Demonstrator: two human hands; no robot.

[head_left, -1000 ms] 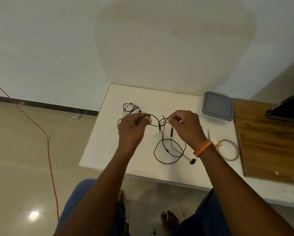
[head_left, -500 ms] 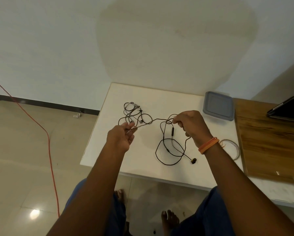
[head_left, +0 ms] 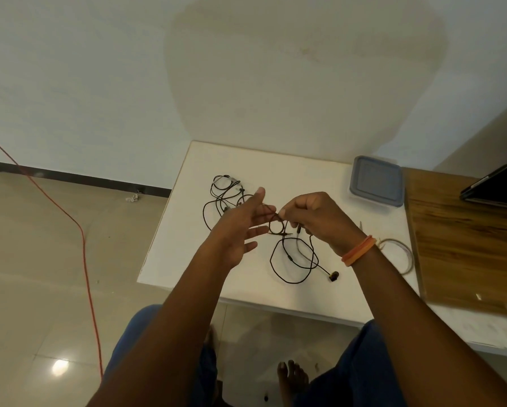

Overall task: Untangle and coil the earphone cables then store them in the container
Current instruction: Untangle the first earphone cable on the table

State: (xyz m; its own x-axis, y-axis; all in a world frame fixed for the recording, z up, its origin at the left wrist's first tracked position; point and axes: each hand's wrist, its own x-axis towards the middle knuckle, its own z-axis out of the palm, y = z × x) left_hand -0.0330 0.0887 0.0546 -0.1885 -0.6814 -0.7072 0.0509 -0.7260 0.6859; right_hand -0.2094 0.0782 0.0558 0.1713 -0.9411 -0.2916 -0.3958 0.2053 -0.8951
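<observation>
A black earphone cable [head_left: 287,259] lies in loose loops on the white table [head_left: 187,259], with one earbud [head_left: 333,276] at its near right end. A tangled bunch of black cable [head_left: 224,192] sits further back on the left. My right hand [head_left: 313,218] pinches the cable at a small loop above the table. My left hand [head_left: 243,227] is just left of that loop with its fingers spread and straight, fingertips touching the cable. The grey lidded container [head_left: 375,182] stands at the back right.
A wooden board [head_left: 466,245] covers the table's right side, with a dark tablet or laptop [head_left: 498,186] at its far edge. A thin wire ring [head_left: 399,254] lies by my right wrist. A red cord [head_left: 82,245] runs across the floor on the left.
My left hand has let go of the cable, opened its fingers and moved right, back towards my right hand. My right hand keeps its pinch on the small loop.
</observation>
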